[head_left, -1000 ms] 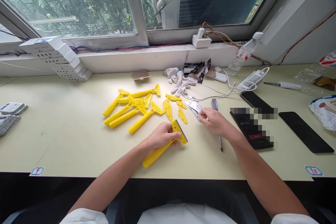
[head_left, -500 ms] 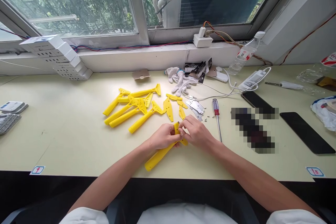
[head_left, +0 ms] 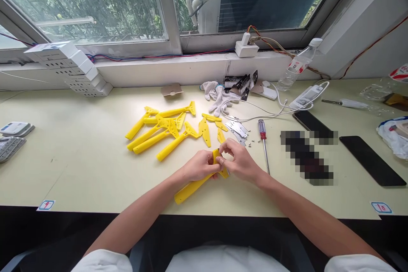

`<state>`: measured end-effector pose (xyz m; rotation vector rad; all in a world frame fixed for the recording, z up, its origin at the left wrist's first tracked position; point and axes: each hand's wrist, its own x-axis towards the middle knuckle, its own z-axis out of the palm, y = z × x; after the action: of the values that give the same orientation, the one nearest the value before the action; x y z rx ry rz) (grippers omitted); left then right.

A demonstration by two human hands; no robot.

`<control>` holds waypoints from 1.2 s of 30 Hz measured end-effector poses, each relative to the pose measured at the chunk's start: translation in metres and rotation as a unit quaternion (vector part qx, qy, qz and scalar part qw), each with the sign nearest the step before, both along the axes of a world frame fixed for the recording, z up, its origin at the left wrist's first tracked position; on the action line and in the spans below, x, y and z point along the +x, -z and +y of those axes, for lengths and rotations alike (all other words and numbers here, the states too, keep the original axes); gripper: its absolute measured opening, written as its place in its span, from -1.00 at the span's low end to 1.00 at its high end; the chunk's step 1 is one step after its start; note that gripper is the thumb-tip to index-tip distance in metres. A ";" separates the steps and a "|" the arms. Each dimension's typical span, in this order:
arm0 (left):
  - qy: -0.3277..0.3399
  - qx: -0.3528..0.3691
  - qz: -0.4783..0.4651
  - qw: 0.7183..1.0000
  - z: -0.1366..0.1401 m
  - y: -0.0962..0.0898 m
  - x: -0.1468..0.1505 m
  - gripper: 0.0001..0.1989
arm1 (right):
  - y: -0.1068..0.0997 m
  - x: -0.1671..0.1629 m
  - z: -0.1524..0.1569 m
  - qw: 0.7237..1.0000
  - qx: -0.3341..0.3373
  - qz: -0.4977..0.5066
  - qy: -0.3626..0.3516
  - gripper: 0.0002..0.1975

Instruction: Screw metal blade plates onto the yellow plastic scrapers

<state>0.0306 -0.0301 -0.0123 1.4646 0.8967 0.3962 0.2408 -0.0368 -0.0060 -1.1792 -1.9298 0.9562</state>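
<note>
My left hand [head_left: 200, 165] is closed around the head end of a yellow plastic scraper [head_left: 191, 190], whose handle slants down toward the table's front edge. The fingers of my right hand [head_left: 234, 158] pinch at the scraper's head; a thin greyish edge, perhaps a blade, shows beside it, mostly hidden by the fingers. Beyond my hands lie several more yellow scrapers [head_left: 174, 147], several loose yellow head plates [head_left: 204, 132], a fanned pile of thin metal blades [head_left: 237, 129] and a few small screws [head_left: 250, 145]. A screwdriver [head_left: 262, 131] with a red and clear handle rests right of them.
Behind lie white knit gloves [head_left: 216, 95], black packets [head_left: 239, 85], a brown cardboard piece [head_left: 172, 90] and a white cable [head_left: 255, 114]. Phones [head_left: 371, 159], a power strip [head_left: 307, 95] and a bottle [head_left: 299, 66] are at right. White boxes [head_left: 73, 70] stand back left.
The scraper's handle end has shifted slightly up and left. My right fingers have moved a little along its head, and a thin edge shows more at the lower right.
</note>
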 end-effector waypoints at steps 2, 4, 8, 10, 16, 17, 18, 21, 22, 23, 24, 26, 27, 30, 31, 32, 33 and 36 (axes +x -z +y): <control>0.006 -0.004 -0.003 1.000 0.000 -0.001 0.000 -0.74 | -0.001 0.001 0.001 0.996 -0.071 0.054 0.020 -0.79; 0.013 -0.007 -0.001 1.000 0.000 -0.002 -0.001 -0.77 | -0.001 0.003 0.004 0.985 -0.128 0.111 0.020 -0.74; 0.028 -0.015 -0.015 0.999 0.002 -0.007 -0.005 -0.76 | 0.001 0.009 0.009 0.968 -0.201 0.152 -0.014 -0.75; 0.035 -0.025 -0.026 0.999 0.003 -0.009 -0.007 -0.73 | 0.001 0.010 0.010 0.962 -0.230 0.140 -0.049 -0.76; 0.069 -0.045 -0.033 0.996 0.005 -0.013 -0.011 -0.70 | 0.004 0.005 0.007 0.955 -0.245 0.145 -0.086 -0.72; 0.074 -0.044 -0.034 0.996 0.005 -0.013 -0.010 -0.71 | 0.004 0.004 0.007 0.958 -0.238 0.139 -0.083 -0.72; 0.077 -0.041 -0.031 0.996 0.004 -0.012 -0.009 -0.72 | 0.005 0.003 0.006 0.960 -0.233 0.130 -0.082 -0.74; 0.082 -0.027 -0.015 0.996 0.004 -0.009 -0.007 -0.71 | 0.007 0.002 0.004 0.968 -0.216 0.103 -0.072 -0.79; 0.085 -0.028 -0.008 0.996 0.004 -0.009 -0.007 -0.70 | 0.007 0.002 0.004 0.971 -0.208 0.095 -0.064 -0.79; 0.088 -0.034 -0.003 0.995 0.005 -0.010 -0.007 -0.68 | 0.007 0.002 0.004 0.974 -0.200 0.091 -0.058 -0.79; 0.092 -0.044 -0.002 0.995 0.006 -0.013 -0.010 -0.67 | 0.007 0.003 0.004 0.975 -0.195 0.090 -0.053 -0.78; 0.103 -0.063 -0.001 0.993 0.011 -0.020 -0.018 -0.61 | 0.006 0.004 0.005 0.976 -0.195 0.093 -0.041 -0.76; 0.109 -0.060 0.005 0.992 0.013 -0.024 -0.023 -0.57 | 0.006 0.005 0.006 0.974 -0.200 0.097 -0.034 -0.74; 0.111 0.044 0.084 0.989 0.016 -0.037 -0.041 -0.45 | 0.002 0.008 0.009 0.966 -0.230 0.119 -0.002 -0.67; 0.102 0.099 0.121 0.982 0.015 -0.039 -0.044 -0.42 | 0.001 0.009 0.010 0.962 -0.240 0.129 0.009 -0.64; 0.086 0.152 0.155 0.972 0.013 -0.040 -0.046 -0.38 | 0.001 0.010 0.011 0.958 -0.250 0.138 0.016 -0.62; 0.065 0.196 0.180 0.962 0.010 -0.039 -0.045 -0.36 | 0.001 0.010 0.011 0.956 -0.256 0.143 0.022 -0.60; 0.032 0.286 0.222 0.932 -0.003 -0.031 -0.033 -0.32 | 0.002 0.011 0.012 0.956 -0.256 0.144 0.031 -0.61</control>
<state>-0.0023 -0.0327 0.0188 2.1729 1.1434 0.2919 0.2517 -0.0251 -0.0084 -1.2808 -1.4470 1.5592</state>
